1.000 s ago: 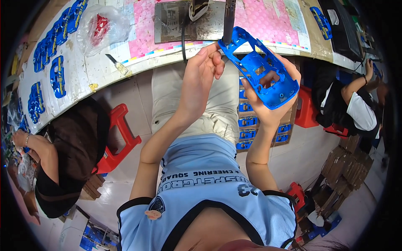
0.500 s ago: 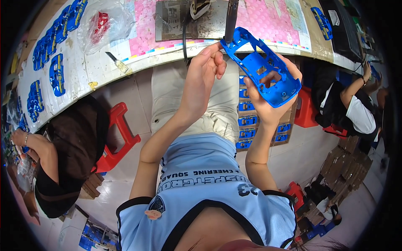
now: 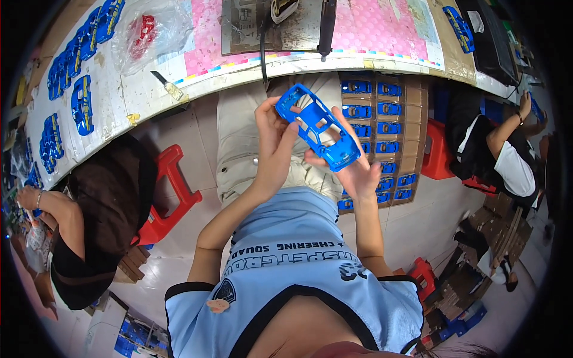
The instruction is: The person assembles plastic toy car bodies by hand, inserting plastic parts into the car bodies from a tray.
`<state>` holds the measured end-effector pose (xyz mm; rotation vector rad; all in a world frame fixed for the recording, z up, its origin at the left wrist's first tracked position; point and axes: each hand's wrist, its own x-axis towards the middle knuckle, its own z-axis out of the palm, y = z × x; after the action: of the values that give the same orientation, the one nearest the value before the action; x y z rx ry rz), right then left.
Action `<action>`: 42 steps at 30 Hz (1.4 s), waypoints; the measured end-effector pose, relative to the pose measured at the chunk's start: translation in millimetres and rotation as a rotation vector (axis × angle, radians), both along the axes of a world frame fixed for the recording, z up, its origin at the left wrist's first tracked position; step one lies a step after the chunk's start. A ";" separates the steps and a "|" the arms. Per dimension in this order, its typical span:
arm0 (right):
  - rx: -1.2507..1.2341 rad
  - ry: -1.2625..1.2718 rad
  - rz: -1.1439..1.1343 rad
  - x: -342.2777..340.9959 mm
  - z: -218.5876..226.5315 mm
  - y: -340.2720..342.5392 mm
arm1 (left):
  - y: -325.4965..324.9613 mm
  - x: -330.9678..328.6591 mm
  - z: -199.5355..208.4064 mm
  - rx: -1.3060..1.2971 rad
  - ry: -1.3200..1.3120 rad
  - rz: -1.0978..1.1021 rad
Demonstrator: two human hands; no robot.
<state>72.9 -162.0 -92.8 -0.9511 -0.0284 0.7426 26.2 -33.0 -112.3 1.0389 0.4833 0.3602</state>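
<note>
A blue plastic toy car body point(image 3: 313, 116), with open windows, is tilted above my lap with its roof side showing. My left hand point(image 3: 276, 146) grips its far left end, the thumb lying on top by a window opening. At the near right end my right hand point(image 3: 361, 176) supports the body from beneath and along its right side. Its thumb stands away from the body, and some fingers are hidden under it. Beyond the hands, a black rod-like tool point(image 3: 326, 30) with a narrow tip is above the table's edge, apart from the car body.
Below the table on my right is a brown compartment tray point(image 3: 409, 149) of blue car bodies. The table point(image 3: 140, 89) bears a knife point(image 3: 167, 85), a red part in clear plastic point(image 3: 145, 33) and several blue bodies point(image 3: 82, 104). Red stools point(image 3: 173, 191) and people flank me.
Both hands have brought the car body down from the black tool toward my lap and turned it from its hollow inside to its roof side. My left hand now grips it.
</note>
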 end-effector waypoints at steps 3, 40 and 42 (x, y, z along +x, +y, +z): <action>0.235 0.425 0.119 5.8 -24.3 -20.8 | -1.3 -16.4 -0.3 0.480 -0.042 -0.075; -0.400 -0.325 0.139 50.0 -52.1 -55.8 | 77.5 -101.4 108.2 1.003 0.161 -0.022; -0.473 -0.499 -0.022 72.6 -26.9 -62.2 | 104.8 -96.3 119.1 1.170 0.257 0.173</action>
<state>145.5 -224.2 -119.7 -1.5707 -0.2890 0.4804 -70.1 71.8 6.8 2.2021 0.5991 0.6993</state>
